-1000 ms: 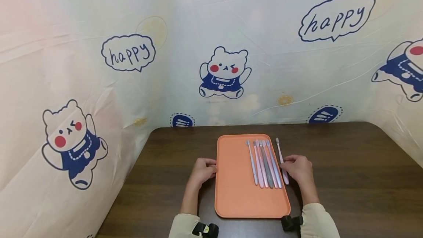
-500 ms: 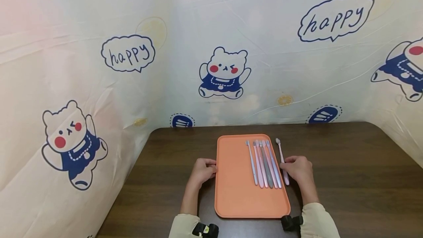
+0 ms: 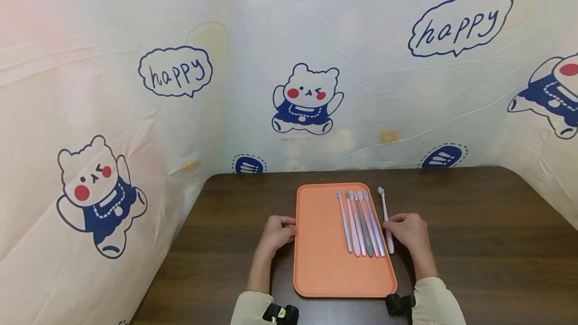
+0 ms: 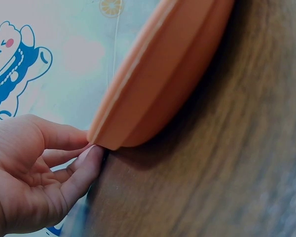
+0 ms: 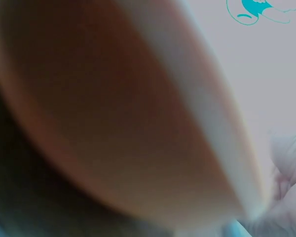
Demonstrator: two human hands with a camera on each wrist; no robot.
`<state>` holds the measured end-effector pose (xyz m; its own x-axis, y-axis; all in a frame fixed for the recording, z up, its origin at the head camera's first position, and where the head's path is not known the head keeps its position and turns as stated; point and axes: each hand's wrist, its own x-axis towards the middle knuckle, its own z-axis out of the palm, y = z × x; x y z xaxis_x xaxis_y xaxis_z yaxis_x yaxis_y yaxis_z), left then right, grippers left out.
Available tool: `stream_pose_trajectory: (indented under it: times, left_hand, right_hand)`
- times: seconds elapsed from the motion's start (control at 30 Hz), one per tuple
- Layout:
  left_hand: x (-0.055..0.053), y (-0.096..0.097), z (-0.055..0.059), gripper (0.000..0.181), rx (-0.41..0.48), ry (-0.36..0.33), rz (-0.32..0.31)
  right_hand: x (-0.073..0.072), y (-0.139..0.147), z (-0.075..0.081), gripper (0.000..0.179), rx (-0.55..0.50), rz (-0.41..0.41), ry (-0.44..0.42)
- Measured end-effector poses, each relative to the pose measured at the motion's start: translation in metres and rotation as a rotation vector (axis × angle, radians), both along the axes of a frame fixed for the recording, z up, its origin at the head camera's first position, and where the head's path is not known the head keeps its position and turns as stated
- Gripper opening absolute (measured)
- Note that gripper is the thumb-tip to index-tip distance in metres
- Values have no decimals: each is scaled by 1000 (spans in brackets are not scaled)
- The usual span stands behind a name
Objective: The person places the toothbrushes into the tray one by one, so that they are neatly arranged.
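Note:
An orange tray (image 3: 316,245) lies on the table, with several pink, blue, purple and grey toothbrushes (image 3: 369,245) side by side in its right half. My left hand (image 3: 276,234) is at the tray's left edge; in the left wrist view the thumb and index finger (image 4: 64,136) pinch its rim. To the right of the tray, my right hand (image 3: 410,229) pinches a pale pink toothbrush (image 3: 385,209) by the handle, bristle head pointing away. It is just outside the right rim. The right wrist view is blurred, mostly tray, with the hand partly cut off.
A dark wooden table (image 3: 487,245) spreads out on both sides of the tray. Behind it hangs a pale curtain (image 3: 253,89) with printed bears and "happy" bubbles. Black wrist straps (image 3: 399,305) sit over the sleeves, the right one by the tray's near corner.
In my right hand, the pink toothbrush has turned slightly, its head shifting a little to the right and its handle end a little left. The left hand and the tray stay put.

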<state>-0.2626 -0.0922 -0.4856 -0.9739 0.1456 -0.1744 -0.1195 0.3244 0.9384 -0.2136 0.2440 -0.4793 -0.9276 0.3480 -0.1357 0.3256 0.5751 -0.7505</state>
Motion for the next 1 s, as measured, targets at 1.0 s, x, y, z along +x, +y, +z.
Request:
stream_pose_trajectory:
  times: [1.0]
  left_hand:
    - [1,0,1,29,-2,-4,-5]
  right_hand:
    - [-2,-4,-1,37,-318,54,50]
